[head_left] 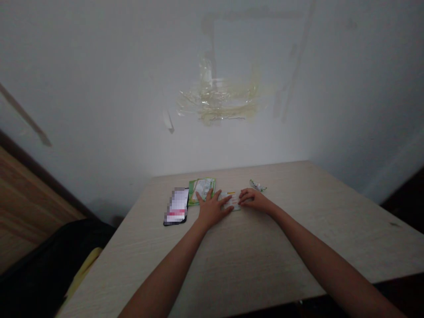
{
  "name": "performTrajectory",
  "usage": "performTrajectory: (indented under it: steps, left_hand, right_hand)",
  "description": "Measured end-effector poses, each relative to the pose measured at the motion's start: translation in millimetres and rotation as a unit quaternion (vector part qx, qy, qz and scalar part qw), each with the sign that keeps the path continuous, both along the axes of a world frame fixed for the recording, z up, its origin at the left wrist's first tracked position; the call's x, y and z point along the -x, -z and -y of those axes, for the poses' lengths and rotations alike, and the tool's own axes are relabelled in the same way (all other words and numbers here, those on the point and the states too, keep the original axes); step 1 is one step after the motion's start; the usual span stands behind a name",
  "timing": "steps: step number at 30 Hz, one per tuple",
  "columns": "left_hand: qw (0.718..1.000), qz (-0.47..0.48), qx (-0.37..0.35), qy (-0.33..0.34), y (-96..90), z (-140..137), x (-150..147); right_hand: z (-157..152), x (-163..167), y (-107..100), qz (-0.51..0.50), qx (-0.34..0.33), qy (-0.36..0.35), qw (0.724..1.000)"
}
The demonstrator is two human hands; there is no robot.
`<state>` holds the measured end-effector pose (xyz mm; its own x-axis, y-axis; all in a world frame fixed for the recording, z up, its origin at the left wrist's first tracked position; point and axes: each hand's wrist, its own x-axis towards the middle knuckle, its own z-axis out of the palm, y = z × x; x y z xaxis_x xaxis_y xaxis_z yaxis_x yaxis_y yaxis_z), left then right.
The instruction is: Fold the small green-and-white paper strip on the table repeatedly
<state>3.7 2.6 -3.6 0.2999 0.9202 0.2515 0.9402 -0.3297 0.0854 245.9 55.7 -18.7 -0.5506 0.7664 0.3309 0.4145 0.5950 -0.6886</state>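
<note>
My left hand (212, 210) lies palm down with its fingers spread. Its fingertips reach over the lower edge of a green and white printed packet (202, 185) and onto a small white printed card (231, 193) with a yellow mark. My right hand (255, 201) is at the card's right edge, its fingers curled and closed on that edge. The card's middle is partly hidden by the left fingers. Just beyond my right hand lies a crumpled white and green wrapper (258, 185).
A phone (177, 206) with a lit, blurred screen lies left of the packet. All of this rests on a pale wooden table (251, 265) against a wall (132, 110) with peeling clear tape (225, 101). A dark bag (49, 260) and yellow cloth (82, 269) are at the left.
</note>
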Motion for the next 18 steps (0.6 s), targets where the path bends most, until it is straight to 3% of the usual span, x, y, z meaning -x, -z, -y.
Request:
performTrajectory:
  steps: [18]
  left_hand:
    - [1.000, -0.005, 0.003, -0.001, -0.5, 0, 0]
  right_hand:
    - [-10, 8, 19, 0.029, -0.067, 0.106, 0.992]
